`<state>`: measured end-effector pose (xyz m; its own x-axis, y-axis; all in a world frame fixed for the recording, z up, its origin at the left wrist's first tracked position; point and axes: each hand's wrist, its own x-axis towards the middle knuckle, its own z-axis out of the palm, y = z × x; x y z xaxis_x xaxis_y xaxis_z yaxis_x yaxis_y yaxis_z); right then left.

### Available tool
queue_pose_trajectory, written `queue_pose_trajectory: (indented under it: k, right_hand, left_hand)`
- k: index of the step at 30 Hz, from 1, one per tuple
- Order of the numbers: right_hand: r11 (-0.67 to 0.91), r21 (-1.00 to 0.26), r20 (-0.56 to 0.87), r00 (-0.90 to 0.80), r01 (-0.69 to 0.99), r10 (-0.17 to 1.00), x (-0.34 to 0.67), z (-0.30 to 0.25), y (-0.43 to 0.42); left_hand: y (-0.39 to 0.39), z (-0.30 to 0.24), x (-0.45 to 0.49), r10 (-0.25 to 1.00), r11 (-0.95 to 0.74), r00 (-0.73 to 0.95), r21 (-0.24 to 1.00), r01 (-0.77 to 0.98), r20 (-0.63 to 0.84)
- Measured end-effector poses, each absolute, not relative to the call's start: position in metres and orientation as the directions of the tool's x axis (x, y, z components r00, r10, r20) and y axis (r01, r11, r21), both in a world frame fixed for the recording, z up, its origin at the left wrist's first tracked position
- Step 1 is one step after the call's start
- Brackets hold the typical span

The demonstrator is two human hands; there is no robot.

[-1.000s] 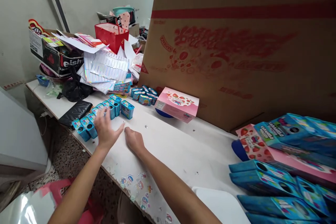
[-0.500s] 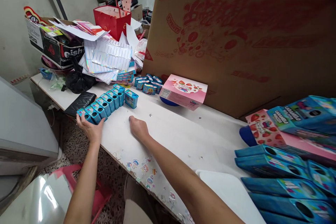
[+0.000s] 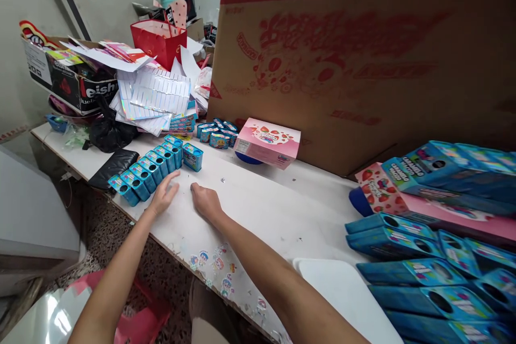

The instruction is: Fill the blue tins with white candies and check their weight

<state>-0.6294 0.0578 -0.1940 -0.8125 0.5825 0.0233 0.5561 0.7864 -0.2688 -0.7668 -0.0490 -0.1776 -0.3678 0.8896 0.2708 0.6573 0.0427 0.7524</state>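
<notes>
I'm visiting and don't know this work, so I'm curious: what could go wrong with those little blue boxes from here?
The row of small blue boxes sits near the table's front edge, right beside the left hand. One careless brush could perhaps knock the end ones onto the speckled floor. The pink strawberry box also sits tilted on a blue round object, so it might slide.

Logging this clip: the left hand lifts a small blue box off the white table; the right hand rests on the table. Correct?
No: the head view shows the left hand empty, open on the white table beside the row of small blue boxes. The right hand does rest there.
</notes>
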Motion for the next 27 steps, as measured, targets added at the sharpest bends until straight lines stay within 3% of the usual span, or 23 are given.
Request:
queue_pose_trajectory:
  k: [3,6,15,19,22,25,27]
  right_hand:
    - [0.793,-0.267,0.023,-0.819,0.548,0.574,-0.629,-0.192,0.059]
    - [0.792,-0.277,0.029,-0.820,0.543,0.572,-0.630,-0.191,0.060]
    - [0.791,-0.266,0.023,-0.817,0.551,0.577,-0.631,-0.189,0.063]
    - [0.798,-0.272,0.043,-0.822,0.538,0.568,-0.631,-0.191,0.065]
    - [0.797,-0.274,0.061,-0.817,0.539,0.573,-0.632,-0.191,0.066]
    - [0.790,-0.277,0.065,-0.809,0.548,0.584,-0.633,-0.191,0.066]
    - [0.789,-0.279,0.068,-0.809,0.547,0.585,-0.634,-0.191,0.067]
  left_hand:
    - [-0.018,-0.174,-0.796,0.907,0.075,-0.400,0.888,0.453,0.128]
    - [0.007,-0.179,-0.815,0.939,0.111,-0.342,0.908,0.404,0.037]
    - [0.037,-0.198,-0.821,0.907,0.010,-0.414,0.983,0.185,0.069]
    - [0.032,-0.201,-0.817,0.871,-0.011,-0.478,0.976,0.216,0.115]
    - [0.038,-0.195,-0.809,0.886,-0.035,-0.434,0.956,0.290,0.164]
    - [0.049,-0.182,-0.797,0.891,-0.055,-0.374,0.878,0.476,0.259]
    - [0.056,-0.173,-0.788,0.797,0.018,-0.463,0.751,0.660,0.388]
